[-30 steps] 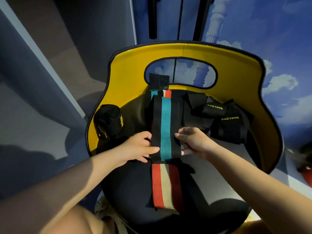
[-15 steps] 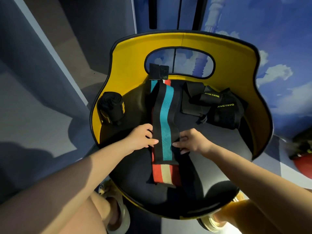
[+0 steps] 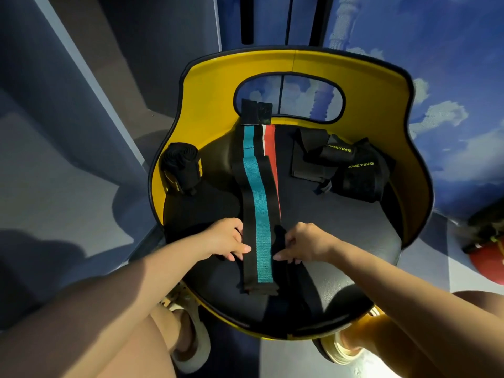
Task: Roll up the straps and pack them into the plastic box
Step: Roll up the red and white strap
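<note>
The teal strap (image 3: 256,214) has been drawn toward the near end, covering the red strap (image 3: 271,143); its edges are pinched by left hand (image 3: 226,238) and right hand (image 3: 305,242), so rolling likely begins below the grip.

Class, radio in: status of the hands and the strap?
Left hand and right hand grip the teal-striped strap by its edges. Strap flat, unrolled. Red strap beneath. No box seen.
</note>
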{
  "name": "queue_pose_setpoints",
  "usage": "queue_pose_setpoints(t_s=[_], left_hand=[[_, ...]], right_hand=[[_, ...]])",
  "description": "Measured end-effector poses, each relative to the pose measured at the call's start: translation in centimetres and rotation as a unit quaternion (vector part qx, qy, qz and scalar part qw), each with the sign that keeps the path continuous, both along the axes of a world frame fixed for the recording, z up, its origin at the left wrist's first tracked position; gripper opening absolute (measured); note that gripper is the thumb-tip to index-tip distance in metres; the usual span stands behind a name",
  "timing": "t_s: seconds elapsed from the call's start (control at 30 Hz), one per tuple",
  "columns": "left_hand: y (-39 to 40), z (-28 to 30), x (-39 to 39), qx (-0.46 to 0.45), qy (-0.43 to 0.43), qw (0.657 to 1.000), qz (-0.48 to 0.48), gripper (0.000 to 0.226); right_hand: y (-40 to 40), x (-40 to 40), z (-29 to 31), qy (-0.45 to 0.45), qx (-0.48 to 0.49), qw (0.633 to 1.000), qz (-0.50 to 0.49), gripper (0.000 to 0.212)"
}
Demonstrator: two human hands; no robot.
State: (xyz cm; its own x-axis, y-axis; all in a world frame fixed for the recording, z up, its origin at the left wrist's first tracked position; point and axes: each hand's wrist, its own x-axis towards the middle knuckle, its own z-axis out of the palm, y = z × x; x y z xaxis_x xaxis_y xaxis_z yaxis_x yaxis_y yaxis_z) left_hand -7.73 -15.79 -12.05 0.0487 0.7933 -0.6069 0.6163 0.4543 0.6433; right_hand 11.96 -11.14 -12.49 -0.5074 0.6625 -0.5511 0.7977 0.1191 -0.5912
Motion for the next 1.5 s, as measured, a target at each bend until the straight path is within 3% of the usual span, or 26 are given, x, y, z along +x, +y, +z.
queue_pose_setpoints(t_s=[0.13,0.2,0.27,0.33,0.4,0.47,0.57,0.63,0.73,0.83,1.03,1.2,1.4,1.5], left_hand=[[-0.3,0.1,0.1,-0.032,0.013,0.999,-0.037,0.032],[0.0,0.9,-0.2,-0.06,0.047,0.995,-0.066,0.033],[1.3,1.9,-1.2,-0.032,0.099,0.993,-0.056,0.032],[3.3,2.9,-2.5,0.048,0.106,0.992,0.042,0.031],[5.6,3.7,-3.6,0.085,0.029,0.978,0.186,0.041],[7.8,4.1,-4.0,0.06,-0.108,0.948,0.295,0.051],[10.5,4.2,-3.6,0.004,-0.204,0.916,0.344,0.06],[12.0,3.9,-3.3,-0.022,-0.208,0.918,0.336,0.059],[13.9,3.4,-3.1,-0.038,-0.174,0.939,0.293,0.042],[15.5,2.4,-3.6,-0.018,-0.137,0.952,0.272,0.032],[17.1,0.3,-3.9,0.073,-0.101,0.96,0.25,0.04],[18.4,-0.6,-2.7,0.15,-0.107,0.948,0.26,0.045],[20.9,-2.0,-1.3,0.247,-0.044,0.948,0.196,0.04],[21.4,-3.0,-1.2,0.286,0.066,0.95,0.104,0.039]], right_hand=[[0.1,0.2,0.2,-0.064,0.008,0.997,0.044,0.033],[0.5,0.6,0.8,-0.078,0.01,0.996,0.041,0.047],[1.6,0.9,1.5,-0.061,0.033,0.998,-0.014,0.053],[3.4,0.9,1.8,0.004,0.058,0.991,-0.123,0.045],[5.7,0.2,1.8,0.091,0.057,0.967,-0.23,0.038],[7.8,-0.9,2.0,0.182,0.017,0.937,-0.299,0.033],[10.7,-3.2,2.3,0.26,-0.021,0.906,-0.334,0.026],[12.7,-4.6,2.1,0.252,-0.006,0.909,-0.332,0.026],[15.4,-6.2,1.2,0.149,0.062,0.952,-0.26,0.029],[17.0,-7.4,0.9,0.107,0.037,0.966,-0.232,0.024],[18.0,-8.0,0.7,0.208,-0.074,0.918,-0.331,0.022],[19.4,-7.7,-0.2,0.313,-0.062,0.856,-0.407,0.021],[21.2,-7.1,-2.3,0.298,0.009,0.857,-0.421,0.033],[21.3,-6.9,-3.2,0.255,0.065,0.88,-0.396,0.038]])
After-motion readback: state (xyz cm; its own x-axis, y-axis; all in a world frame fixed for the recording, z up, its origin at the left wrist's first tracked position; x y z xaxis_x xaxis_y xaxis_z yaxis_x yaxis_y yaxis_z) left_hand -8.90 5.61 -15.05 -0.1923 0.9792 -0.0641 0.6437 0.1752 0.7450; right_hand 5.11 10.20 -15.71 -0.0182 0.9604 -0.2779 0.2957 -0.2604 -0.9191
